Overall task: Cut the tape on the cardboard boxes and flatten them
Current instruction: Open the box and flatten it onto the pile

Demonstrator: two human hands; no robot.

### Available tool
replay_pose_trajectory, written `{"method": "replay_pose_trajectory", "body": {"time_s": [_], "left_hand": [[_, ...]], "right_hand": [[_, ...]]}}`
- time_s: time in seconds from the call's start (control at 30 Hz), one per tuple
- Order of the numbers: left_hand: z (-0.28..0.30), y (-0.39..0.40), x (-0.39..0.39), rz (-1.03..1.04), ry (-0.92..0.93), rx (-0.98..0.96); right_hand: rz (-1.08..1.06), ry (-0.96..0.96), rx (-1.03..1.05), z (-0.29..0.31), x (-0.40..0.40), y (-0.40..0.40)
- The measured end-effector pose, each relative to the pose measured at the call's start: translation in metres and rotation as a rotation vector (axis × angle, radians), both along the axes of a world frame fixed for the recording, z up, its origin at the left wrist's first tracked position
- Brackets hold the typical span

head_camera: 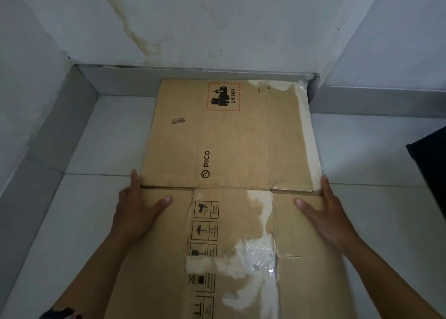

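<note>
Brown cardboard box (231, 149) flattened, torn patches, w/ crumpled tape (255, 258).

Matt brown cardboard box (231, 149) with torn, paler paper patches and glossy crinkled clear tape (255, 258); smooth tiled floor (108, 137).

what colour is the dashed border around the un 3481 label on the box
Red, a dashed border on the brown cardboard box, seen in the head view.

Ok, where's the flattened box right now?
In the head view the flattened cardboard box lies centre frame on the tiled floor, far end against the wall, left hand and right hand holding its sides.
</note>
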State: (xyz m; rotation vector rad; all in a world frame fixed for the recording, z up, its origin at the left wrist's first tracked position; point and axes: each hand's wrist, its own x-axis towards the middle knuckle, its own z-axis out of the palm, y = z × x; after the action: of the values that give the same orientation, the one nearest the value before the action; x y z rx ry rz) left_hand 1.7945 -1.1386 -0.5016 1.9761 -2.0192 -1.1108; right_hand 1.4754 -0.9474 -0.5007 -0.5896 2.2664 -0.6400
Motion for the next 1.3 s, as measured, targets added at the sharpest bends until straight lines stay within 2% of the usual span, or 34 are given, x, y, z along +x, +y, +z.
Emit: {"method": "replay_pose_trajectory", "body": {"time_s": [0.1,0.17,0.23,0.3,0.47,0.63,0.73,0.83,0.97,1.13,1.3], "left_hand": [[0.012,0.000,-0.019,-0.268,-0.357,-0.211],[0.013,0.007,-0.043,-0.446,-0.377,-0.276],[0.005,0.017,-0.064,-0.537,-0.358,-0.266],[-0.012,0.023,-0.072,-0.580,-0.368,-0.291],[-0.035,0.019,-0.069,-0.538,-0.374,-0.381],[-0.017,0.016,-0.073,-0.607,-0.399,-0.265],[-0.013,0.038,-0.064,-0.683,-0.299,-0.315],[-0.018,0.081,-0.037,-0.749,-0.155,-0.385],[-0.022,0.119,0.011,-0.917,-0.181,-0.444],[-0.024,0.131,0.042,-1.244,-0.274,-0.497],[-0.033,0.130,0.040,-1.222,-0.267,-0.554]], "right_hand": [[0.183,0.395,0.146,0.011,0.008,-0.012],[0.372,0.531,0.066,0.016,0.025,-0.031],[0.531,0.507,0.047,0.015,0.043,-0.052],[0.615,0.519,0.135,0.004,0.051,-0.062],[0.632,0.609,0.207,-0.019,0.049,-0.065],[0.641,0.513,0.161,-0.004,0.048,-0.066],[0.694,0.479,0.031,0.003,0.056,-0.039],[0.808,0.522,-0.004,0.002,0.074,0.011],[0.916,0.593,0.059,-0.001,0.098,0.069],[1.118,0.609,0.138,-0.001,0.101,0.090],[1.286,0.644,0.117,-0.006,0.088,0.089]]}}
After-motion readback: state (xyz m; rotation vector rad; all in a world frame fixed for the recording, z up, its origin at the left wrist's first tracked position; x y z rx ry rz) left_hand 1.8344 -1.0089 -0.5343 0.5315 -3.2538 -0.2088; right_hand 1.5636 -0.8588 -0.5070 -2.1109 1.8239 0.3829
